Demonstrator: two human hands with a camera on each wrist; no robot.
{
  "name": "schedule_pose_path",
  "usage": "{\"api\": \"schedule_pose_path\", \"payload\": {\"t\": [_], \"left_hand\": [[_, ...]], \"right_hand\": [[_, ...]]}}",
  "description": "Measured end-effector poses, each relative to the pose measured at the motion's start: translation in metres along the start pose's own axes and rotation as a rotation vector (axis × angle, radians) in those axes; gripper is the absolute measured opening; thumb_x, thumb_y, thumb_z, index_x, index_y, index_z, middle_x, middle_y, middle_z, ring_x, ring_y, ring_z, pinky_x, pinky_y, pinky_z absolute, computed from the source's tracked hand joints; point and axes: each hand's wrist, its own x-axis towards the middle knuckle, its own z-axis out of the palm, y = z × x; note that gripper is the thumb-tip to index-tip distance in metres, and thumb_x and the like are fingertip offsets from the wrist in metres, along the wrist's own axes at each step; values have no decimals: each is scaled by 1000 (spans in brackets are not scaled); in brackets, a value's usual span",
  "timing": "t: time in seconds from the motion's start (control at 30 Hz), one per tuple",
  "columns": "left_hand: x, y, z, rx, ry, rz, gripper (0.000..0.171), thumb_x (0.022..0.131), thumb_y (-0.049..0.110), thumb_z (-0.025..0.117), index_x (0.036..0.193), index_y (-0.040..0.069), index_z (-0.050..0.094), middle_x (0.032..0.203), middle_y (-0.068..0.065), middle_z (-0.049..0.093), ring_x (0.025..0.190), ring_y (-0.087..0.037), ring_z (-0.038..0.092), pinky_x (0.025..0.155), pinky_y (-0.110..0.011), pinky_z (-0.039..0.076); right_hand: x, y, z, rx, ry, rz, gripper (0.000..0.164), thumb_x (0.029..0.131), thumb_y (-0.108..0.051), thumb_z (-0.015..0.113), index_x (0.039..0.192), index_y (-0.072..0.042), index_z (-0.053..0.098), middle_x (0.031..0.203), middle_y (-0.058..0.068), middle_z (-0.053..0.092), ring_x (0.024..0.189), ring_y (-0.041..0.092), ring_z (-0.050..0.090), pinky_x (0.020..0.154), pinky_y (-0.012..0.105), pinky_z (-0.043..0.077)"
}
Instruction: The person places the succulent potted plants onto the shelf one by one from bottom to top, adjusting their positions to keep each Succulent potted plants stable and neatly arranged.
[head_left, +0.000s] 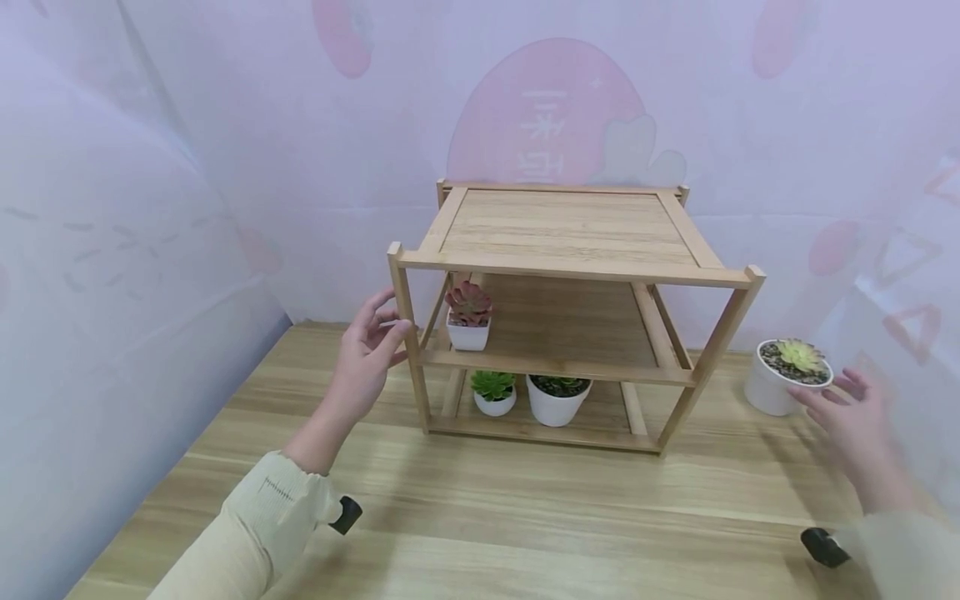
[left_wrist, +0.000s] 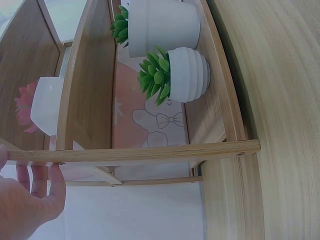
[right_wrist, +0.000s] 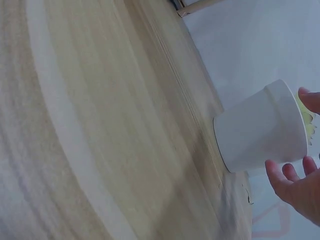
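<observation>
A wooden three-tier shelf (head_left: 570,367) stands on the table. My left hand (head_left: 367,350) is at its front left post (left_wrist: 150,152), thumb and fingertips pinching the post. On the middle tier at the left sits a red succulent in a white square pot (head_left: 468,336). Below it are a small green succulent in a ribbed white pot (left_wrist: 189,75) and a larger white pot (head_left: 555,407) with a green plant. To the right of the shelf, a yellow-green succulent in a white round pot (right_wrist: 262,130) stands upright on the table. My right hand (head_left: 851,417) is beside its rim, fingers spread.
Wood-grain table (head_left: 480,517) runs in front of the shelf and to both sides. A pale printed cloth (head_left: 345,150) hangs behind and along the left and right sides, close to the right-hand pot. The shelf's top tier (head_left: 570,225) is a flat wooden board.
</observation>
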Motion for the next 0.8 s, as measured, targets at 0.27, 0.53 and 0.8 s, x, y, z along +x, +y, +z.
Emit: {"api": "schedule_pose_path", "payload": {"t": [0.27, 0.53, 0.8], "left_hand": [[0, 0, 1, -4, 10, 5, 53, 109, 12, 50, 158, 8, 32, 133, -21, 50, 127, -38, 54, 101, -59, 49], [0, 0, 1, -4, 1, 4, 53, 109, 12, 50, 159, 7, 31, 133, -20, 50, 126, -37, 54, 100, -58, 49], [0, 1, 2, -12, 11, 4, 53, 109, 9, 50, 158, 8, 32, 132, -21, 51, 127, -38, 54, 101, -59, 49]], "right_hand": [[8, -3, 11, -105, 53, 57, 110, 96, -17, 74, 163, -10, -12, 170, 12, -10, 152, 13, 17, 78, 3, 46], [13, 2, 21, -184, 110, 31, 107, 93, -17, 78, 162, 0, -3, 162, 21, 16, 106, -1, 47, 73, 8, 50], [18, 1, 30, -241, 202, 64, 106, 89, -20, 82, 161, -2, 7, 146, 7, 33, 96, -2, 43, 63, 14, 54]]}}
